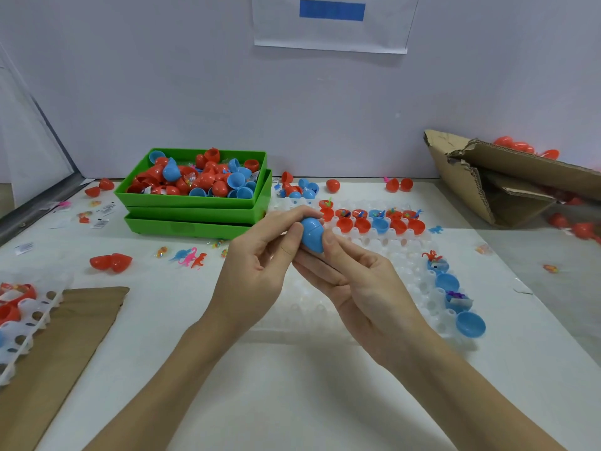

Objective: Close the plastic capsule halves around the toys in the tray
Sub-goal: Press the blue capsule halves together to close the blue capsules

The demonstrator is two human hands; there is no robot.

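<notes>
Head view shows both hands, left hand and right hand, pinching a blue capsule above the white tray; if they squeeze crooked, the halves could pop apart and drop the toy.

Left grip and right grip meet, fingers curled, apparently pinching.

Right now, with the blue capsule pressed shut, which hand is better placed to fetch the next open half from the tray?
Probably the right hand: the remaining blue halves sit just right of it on the white tray.
</notes>
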